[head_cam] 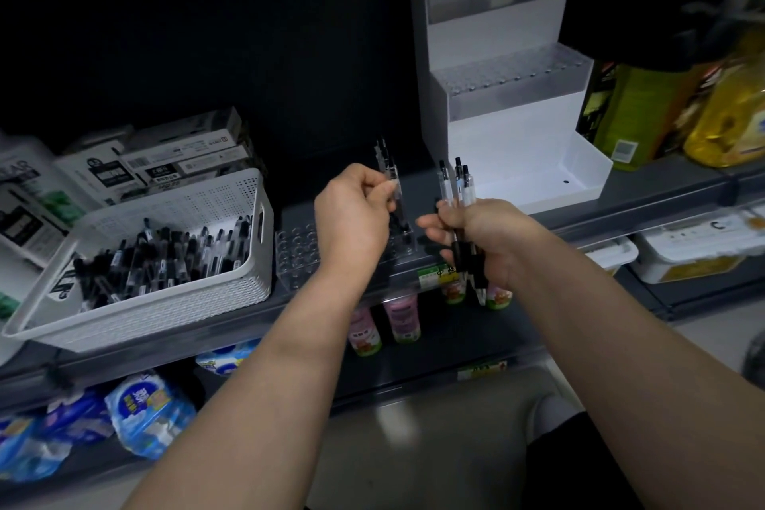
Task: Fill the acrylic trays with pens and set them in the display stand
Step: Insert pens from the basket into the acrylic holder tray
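Dark shelf (645,195) at mid-frame: left hand (352,219) is pinching one light, slippery pen (393,195) by its middle over the clear tray (296,257), right hand (484,240) is squeezing a bunch of pens (457,195).

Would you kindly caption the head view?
Left hand slots a pen into the acrylic tray; right hand holds spares.

Acrylic tray (296,257) half behind left wrist

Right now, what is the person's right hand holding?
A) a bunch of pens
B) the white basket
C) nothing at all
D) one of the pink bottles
A: the right hand is closed around a bunch of pens, their clicker ends sticking up above the fist, in front of the white display stand.
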